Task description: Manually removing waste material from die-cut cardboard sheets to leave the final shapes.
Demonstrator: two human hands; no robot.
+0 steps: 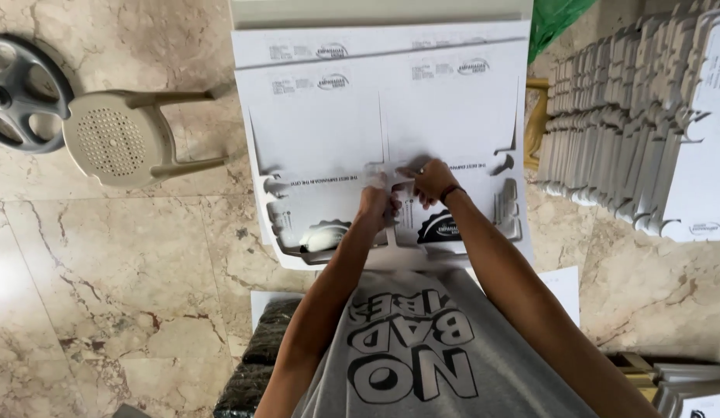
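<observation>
So both hands are working right in the middle of a flat white die-cut cardboard box blank (391, 116) that lies on top of a stack of the same sheets, straight ahead of the person. The left hand (373, 203) has its fingers (379, 186) curled in tight, pinching a small cardboard tab at the centre fold of the sheet. The right hand (432, 180) is just beside it, touching or nearly so, fingers (410, 172) bent and pressed down on the same strip; they look mostly closed on the cardboard, though I can't tell exactly how much of the tab is between them. There's a dark band around the right wrist.

The blank has curved cut-outs along its near edge and down both sides, plus a round black printed logo (445, 228) just below the right hand. More sheets peek out underneath and behind.

Around it: a beige plastic stool with a perforated seat (112, 139) lying on its side on the marble tile floor (104, 294) to the left, a grey spoked wheel-like thing (19, 89) beyond it, and on the right a long row of folded white cardboard boxes (646, 116) standing on edge. A bit of green plastic bag (553, 19) shows at the top.
</observation>
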